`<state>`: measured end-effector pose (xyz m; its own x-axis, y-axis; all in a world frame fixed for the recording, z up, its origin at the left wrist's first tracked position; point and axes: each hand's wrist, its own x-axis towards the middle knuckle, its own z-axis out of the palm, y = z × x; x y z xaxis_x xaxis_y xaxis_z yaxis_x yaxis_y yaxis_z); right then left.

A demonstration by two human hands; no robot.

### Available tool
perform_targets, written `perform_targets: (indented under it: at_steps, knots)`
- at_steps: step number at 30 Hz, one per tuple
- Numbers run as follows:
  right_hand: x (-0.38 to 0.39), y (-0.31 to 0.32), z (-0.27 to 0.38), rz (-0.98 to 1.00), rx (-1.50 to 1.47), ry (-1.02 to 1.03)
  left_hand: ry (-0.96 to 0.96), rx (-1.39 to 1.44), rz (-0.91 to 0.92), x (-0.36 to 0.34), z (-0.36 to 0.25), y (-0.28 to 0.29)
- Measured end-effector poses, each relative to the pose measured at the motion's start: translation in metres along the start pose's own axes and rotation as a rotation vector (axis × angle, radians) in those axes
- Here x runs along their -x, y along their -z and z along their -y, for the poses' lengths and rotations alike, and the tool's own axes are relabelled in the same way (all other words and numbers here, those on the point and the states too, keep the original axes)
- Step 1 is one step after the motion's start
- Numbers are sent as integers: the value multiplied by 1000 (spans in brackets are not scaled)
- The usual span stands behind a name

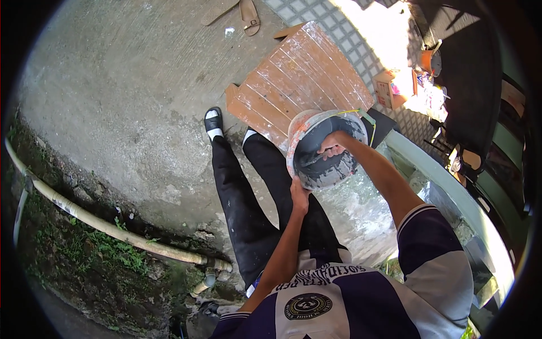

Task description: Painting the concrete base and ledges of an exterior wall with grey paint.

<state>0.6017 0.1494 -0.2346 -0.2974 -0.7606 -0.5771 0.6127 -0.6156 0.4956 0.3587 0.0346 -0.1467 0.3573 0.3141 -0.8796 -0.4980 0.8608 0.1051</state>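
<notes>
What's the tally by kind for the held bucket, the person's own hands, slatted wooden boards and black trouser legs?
Held bucket: 1
Hands: 2 (left hand at the bucket's side, right hand inside it)
Slatted wooden board: 1
Black trouser legs: 2 (left leg, right leg)
Total: 6
</notes>
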Motion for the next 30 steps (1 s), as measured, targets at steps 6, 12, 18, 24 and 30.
perform_targets:
  at_steps: [6, 12, 18, 24, 30]
  knots:
    - [35, -63, -17, -821, 239, 430, 37, 1, -42, 1, -4, 3]
    - [9, -124, -41, -1410, 630, 606, 45, 21, 39, 1, -3, -1]
    - [-14, -158, -51, -1432, 560, 720, 45, -7, 107, -3, 1, 2]
    - [14, -167, -96, -1378, 447, 802, 32, 63, 172, -1, 4, -5]
    - [45, -198, -140, -1507, -397, 1074, 148, -543, -20, 18, -63, 11]
